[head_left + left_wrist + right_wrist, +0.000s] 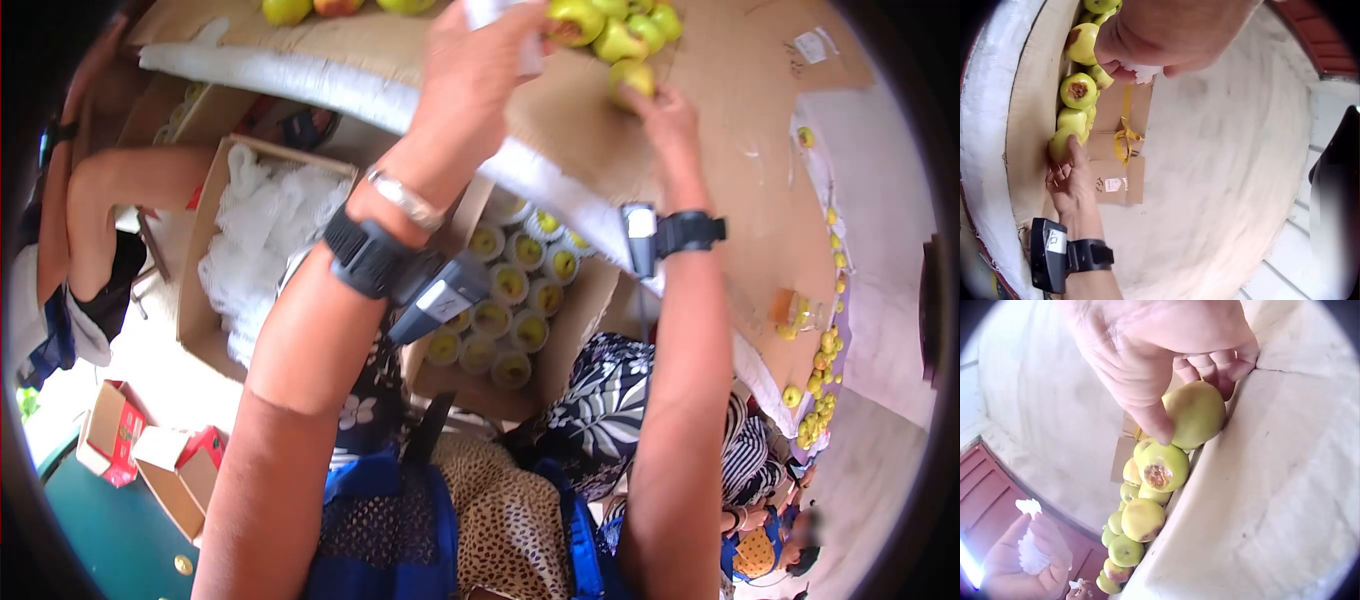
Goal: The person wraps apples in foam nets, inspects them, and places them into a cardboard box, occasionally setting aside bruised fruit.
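Note:
My right hand (668, 125) curls its thumb and fingers round a yellow-green apple (1197, 415) at the near end of a heap on the cardboard-covered table. Beside it, an apple (1161, 469) has a brown, rotten-looking patch; several more green apples (620, 40) lie beyond. My left hand (475, 70), at the far side of the table edge in the head view, holds crumpled white foam netting (1142, 72) in curled fingers. In the left wrist view this hand (1175, 31) hangs above the heap, partly covering it.
Below the table edge stands a box (590, 310) of apples in white foam sleeves. To its left is a carton (190, 300) of white netting. Flattened cardboard (1119, 181) lies by the heap. Other people sit at left and lower right; more apples (825, 375) line the table's far right.

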`<state>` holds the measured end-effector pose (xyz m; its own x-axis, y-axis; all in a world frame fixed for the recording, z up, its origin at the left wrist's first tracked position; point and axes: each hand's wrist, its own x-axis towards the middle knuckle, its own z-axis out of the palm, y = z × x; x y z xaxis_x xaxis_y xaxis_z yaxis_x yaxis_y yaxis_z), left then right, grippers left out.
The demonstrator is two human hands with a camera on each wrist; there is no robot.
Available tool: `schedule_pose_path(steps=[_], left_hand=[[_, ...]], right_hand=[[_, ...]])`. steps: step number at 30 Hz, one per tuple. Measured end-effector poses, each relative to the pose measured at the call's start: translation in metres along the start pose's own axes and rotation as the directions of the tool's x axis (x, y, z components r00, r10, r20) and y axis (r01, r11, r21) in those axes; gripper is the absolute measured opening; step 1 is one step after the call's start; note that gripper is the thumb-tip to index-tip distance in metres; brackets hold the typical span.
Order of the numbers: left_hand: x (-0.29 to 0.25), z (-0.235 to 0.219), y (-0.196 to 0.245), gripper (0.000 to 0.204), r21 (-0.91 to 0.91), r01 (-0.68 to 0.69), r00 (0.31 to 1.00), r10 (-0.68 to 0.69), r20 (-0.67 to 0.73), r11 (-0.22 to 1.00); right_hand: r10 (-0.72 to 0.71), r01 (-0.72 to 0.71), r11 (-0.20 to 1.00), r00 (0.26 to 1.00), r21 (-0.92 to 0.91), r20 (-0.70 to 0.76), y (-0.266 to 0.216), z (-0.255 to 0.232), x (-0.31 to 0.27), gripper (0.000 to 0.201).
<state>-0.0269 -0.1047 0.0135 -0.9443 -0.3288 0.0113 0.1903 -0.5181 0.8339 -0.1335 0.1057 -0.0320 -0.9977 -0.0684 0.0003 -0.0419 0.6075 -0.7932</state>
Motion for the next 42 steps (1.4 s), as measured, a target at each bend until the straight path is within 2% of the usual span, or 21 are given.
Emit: schedule_pose_path(steps=[2, 5, 8, 9, 12, 14, 16, 17, 19, 22, 23, 26, 27, 30, 31, 34, 37, 38, 40, 41, 42], left_hand=[[0.003, -0.001, 0.009, 0.022, -0.12, 0.099, 0.98, -0.118, -0.162, 0.988], [0.0, -0.001, 0.011, 0.027, -0.086, 0.239, 0.96, -0.249, -0.13, 0.967], [-0.004, 0.005, 0.015, 0.03, -0.007, 0.22, 0.974, -0.22, -0.058, 0.975], [-0.001, -0.004, 0.007, 0.033, -0.013, 0.239, 0.971, -0.239, 0.02, 0.971], [-0.008, 0.005, 0.008, 0.032, 0.107, 0.22, 0.975, -0.222, 0.001, 0.97], [-0.006, 0.002, 0.001, 0.031, 0.052, 0.203, 0.979, -0.202, -0.017, 0.978], [-0.004, 0.003, 0.0, 0.031, 0.042, 0.187, 0.98, -0.184, -0.071, 0.981], [-0.003, 0.004, 0.001, 0.03, 0.063, 0.201, 0.979, -0.197, -0.053, 0.978], [-0.005, 0.007, 0.002, 0.028, 0.1, 0.231, 0.973, -0.23, -0.021, 0.968], [-0.001, 0.008, -0.01, 0.027, 0.101, 0.128, 0.984, -0.139, 0.113, 0.987], [0.0, 0.006, -0.011, 0.024, 0.191, 0.14, 0.979, -0.164, 0.119, 0.972], [0.0, 0.008, -0.014, 0.02, 0.47, 0.042, 0.953, -0.176, 0.246, 0.882], [-0.001, 0.009, -0.012, 0.016, 0.578, -0.005, 0.942, -0.19, 0.276, 0.816], [-0.002, 0.008, -0.023, 0.019, 0.497, -0.054, 0.924, -0.146, 0.354, 0.866], [-0.003, 0.01, -0.022, 0.02, 0.541, -0.048, 0.932, -0.157, 0.326, 0.84], [-0.004, 0.013, -0.015, 0.024, 0.568, -0.011, 0.946, -0.176, 0.273, 0.823], [-0.004, 0.016, -0.021, 0.024, 0.567, -0.047, 0.952, -0.135, 0.276, 0.822], [-0.007, 0.016, -0.022, 0.024, 0.548, -0.036, 0.953, -0.136, 0.27, 0.835], [-0.005, 0.017, -0.016, 0.025, 0.475, -0.004, 0.962, -0.126, 0.242, 0.88], [-0.002, 0.014, -0.015, 0.025, 0.443, 0.012, 0.968, -0.123, 0.221, 0.897], [0.0, 0.011, -0.013, 0.026, 0.41, 0.032, 0.973, -0.123, 0.197, 0.912]], right_hand=[[-0.276, 0.282, 0.959, 0.954, 0.036, -0.119, 0.003, 0.008, -0.021, 0.056], [-0.287, 0.309, 0.938, 0.947, 0.156, -0.147, -0.021, 0.004, -0.056, 0.058], [-0.312, 0.345, 0.925, 0.928, 0.158, -0.202, -0.044, -0.005, -0.088, 0.062], [-0.334, 0.382, 0.883, 0.92, 0.275, -0.207, -0.05, -0.005, -0.096, 0.058], [-0.185, 0.264, 0.732, 0.964, 0.629, -0.19, -0.06, -0.009, -0.116, 0.054], [-0.005, -0.035, 0.492, 0.999, 0.87, 0.043, -0.052, -0.018, -0.121, 0.044], [0.03, -0.314, 0.153, 0.949, 0.937, 0.314, -0.038, -0.023, -0.121, 0.043], [0.044, -0.314, 0.156, 0.949, 0.936, 0.311, -0.029, -0.019, -0.12, 0.046], [0.018, -0.373, 0.044, 0.928, 0.927, 0.372, -0.024, -0.02, -0.123, 0.047], [-0.076, -0.404, -0.058, 0.913, 0.913, 0.4, -0.017, -0.024, -0.122, 0.048], [-0.109, -0.41, -0.076, 0.91, 0.909, 0.401, -0.014, -0.027, -0.124, 0.049], [-0.037, -0.379, -0.022, 0.925, 0.925, 0.378, -0.013, -0.031, -0.129, 0.048], [-0.078, -0.351, -0.021, 0.934, 0.936, 0.348, -0.011, -0.032, -0.129, 0.046], [0.091, -0.212, 0.013, 0.974, 0.977, 0.21, -0.009, -0.036, -0.129, 0.045], [0.069, -0.187, -0.001, 0.98, 0.982, 0.187, -0.005, -0.041, -0.126, 0.045], [0.13, -0.148, 0.151, 0.983, 0.977, 0.129, 0.012, -0.046, -0.121, 0.043], [0.091, -0.195, 0.214, 0.979, 0.957, 0.18, 0.004, -0.035, -0.133, 0.043], [0.11, -0.239, 0.3, 0.97, 0.924, 0.215, 0.0, -0.029, -0.141, 0.043], [0.091, -0.271, 0.295, 0.962, 0.916, 0.256, -0.031, -0.021, -0.181, 0.041], [0.023, -0.333, 0.259, 0.94, 0.907, 0.339, -0.043, -0.016, -0.204, 0.039], [0.049, -0.506, 0.23, 0.859, 0.832, 0.509, -0.066, -0.016, -0.233, 0.05]])
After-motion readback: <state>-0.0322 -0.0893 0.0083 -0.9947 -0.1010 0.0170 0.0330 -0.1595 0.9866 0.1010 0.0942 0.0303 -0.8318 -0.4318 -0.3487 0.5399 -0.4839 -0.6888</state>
